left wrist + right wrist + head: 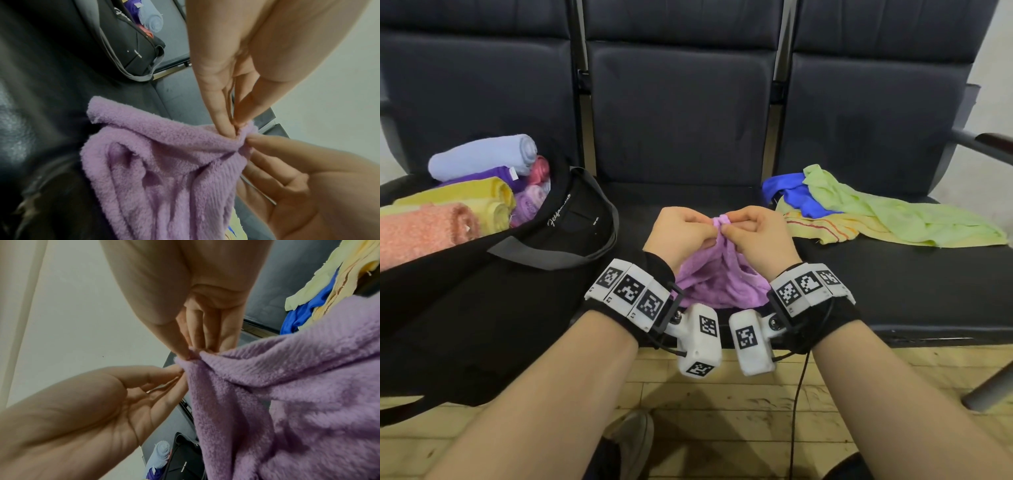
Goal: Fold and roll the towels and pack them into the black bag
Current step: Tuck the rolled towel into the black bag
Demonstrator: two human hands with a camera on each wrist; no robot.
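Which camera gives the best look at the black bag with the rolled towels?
The head view: the black bag lies open on the left seat, rolled towels stacked inside. The left wrist view catches only a distant part of it; the right wrist view just a sliver at the bottom edge.

Head view looks down from above; both wrist views look close along pinching fingers (224,123), sharing the fluffy lilac towel (717,284).
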